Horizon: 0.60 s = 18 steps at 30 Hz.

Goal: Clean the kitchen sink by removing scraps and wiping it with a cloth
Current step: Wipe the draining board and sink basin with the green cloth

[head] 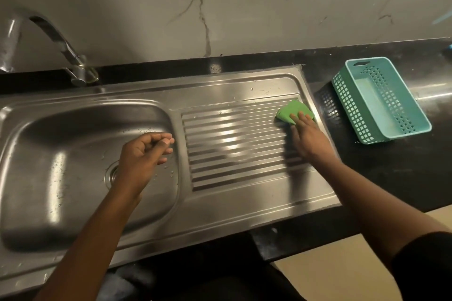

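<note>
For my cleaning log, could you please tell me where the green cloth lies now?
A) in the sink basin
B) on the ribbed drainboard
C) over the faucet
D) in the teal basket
B: the green cloth lies at the far right corner of the ribbed drainboard, under the straight fingers of the right hand.

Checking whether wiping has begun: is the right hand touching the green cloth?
Touching. The head view shows the right hand, fingers straight, lying on the green cloth on the drainboard.
</note>
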Tool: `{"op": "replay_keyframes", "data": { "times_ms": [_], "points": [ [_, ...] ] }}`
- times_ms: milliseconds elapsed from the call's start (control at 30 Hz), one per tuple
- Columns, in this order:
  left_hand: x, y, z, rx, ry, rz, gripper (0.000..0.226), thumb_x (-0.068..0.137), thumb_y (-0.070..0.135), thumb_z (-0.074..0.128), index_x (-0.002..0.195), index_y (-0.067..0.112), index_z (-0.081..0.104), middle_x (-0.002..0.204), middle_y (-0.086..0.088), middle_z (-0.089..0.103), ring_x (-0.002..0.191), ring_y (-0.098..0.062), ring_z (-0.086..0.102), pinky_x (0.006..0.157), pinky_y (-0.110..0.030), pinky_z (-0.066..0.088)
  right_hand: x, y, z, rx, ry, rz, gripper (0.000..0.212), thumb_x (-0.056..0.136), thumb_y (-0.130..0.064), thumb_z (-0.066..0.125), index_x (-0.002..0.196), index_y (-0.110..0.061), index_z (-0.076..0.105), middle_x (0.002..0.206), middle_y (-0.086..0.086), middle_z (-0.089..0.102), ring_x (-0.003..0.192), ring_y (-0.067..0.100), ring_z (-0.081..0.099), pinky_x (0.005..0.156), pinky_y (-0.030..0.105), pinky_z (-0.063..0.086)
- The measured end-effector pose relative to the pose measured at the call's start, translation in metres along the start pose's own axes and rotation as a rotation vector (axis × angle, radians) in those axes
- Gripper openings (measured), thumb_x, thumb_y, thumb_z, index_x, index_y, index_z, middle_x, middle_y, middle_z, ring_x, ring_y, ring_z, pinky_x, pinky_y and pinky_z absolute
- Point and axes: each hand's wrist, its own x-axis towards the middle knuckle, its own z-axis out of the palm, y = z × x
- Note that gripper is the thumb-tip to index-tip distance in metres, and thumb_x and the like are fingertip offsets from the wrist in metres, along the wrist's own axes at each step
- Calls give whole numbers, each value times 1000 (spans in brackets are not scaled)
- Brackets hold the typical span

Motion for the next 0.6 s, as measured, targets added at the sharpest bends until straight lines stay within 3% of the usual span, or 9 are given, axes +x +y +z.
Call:
{"op": "replay_keyframes", "data": {
  "times_ms": [100, 167, 367, 433, 500, 567, 600],
  "points": [
    [-1, -1, 1, -6, -5, 1, 19, 104, 11, 63, 118, 11, 75, 112, -5, 80, 105, -27, 76, 94, -45, 59, -6, -38, 28, 49, 125, 220, 54, 111, -33, 31, 159, -10, 36, 168, 22, 26, 156, 41, 20, 128, 52, 16],
    [-1, 0, 2, -7, -10, 0, 18, 104, 12, 63, 117, 13, 75, 110, -1, 81, 104, -24, 77, 93, -42, 60, -19, -81, 50, 72, 154, 240, 57, 112, -38, 23, 163, -13, 26, 171, 20, 18, 159, 40, 12, 128, 56, 14],
    [2, 5, 1, 0, -11, 29, 19, 104, 12, 63, 118, 11, 75, 111, -4, 81, 105, -26, 77, 95, -46, 59, -66, -195, 100, 91, 8, -181, 58, 111, -38, 27, 166, -21, 21, 174, 10, 10, 162, 30, 2, 130, 50, 5],
    [3, 9, 3, -4, -7, 35, 20, 104, 10, 63, 120, 8, 75, 112, -8, 80, 104, -27, 76, 95, -48, 59, -78, -225, 108, 118, -30, -336, 55, 110, -38, 32, 163, -21, 30, 173, 9, 19, 161, 29, 8, 130, 48, 7],
    [3, 11, 3, -2, -2, 42, 20, 104, 10, 63, 120, 8, 75, 112, -10, 80, 101, -25, 76, 95, -48, 59, -80, -237, 102, 238, -41, -380, 49, 109, -38, 35, 151, -18, 50, 162, 12, 43, 155, 29, 31, 126, 43, 21],
    [5, 13, 3, -1, 3, 52, 20, 104, 11, 63, 119, 9, 75, 112, -10, 80, 101, -24, 76, 94, -46, 59, -72, -233, 85, 402, -44, -315, 45, 107, -41, 36, 123, -13, 68, 124, 16, 72, 119, 33, 64, 97, 37, 44],
    [6, 13, 3, -2, 5, 57, 20, 104, 12, 63, 119, 10, 75, 112, -9, 80, 102, -24, 76, 93, -44, 59, -65, -225, 74, 464, -49, -256, 47, 107, -44, 35, 111, -13, 70, 106, 16, 75, 99, 35, 69, 81, 38, 47]
  ]
}}
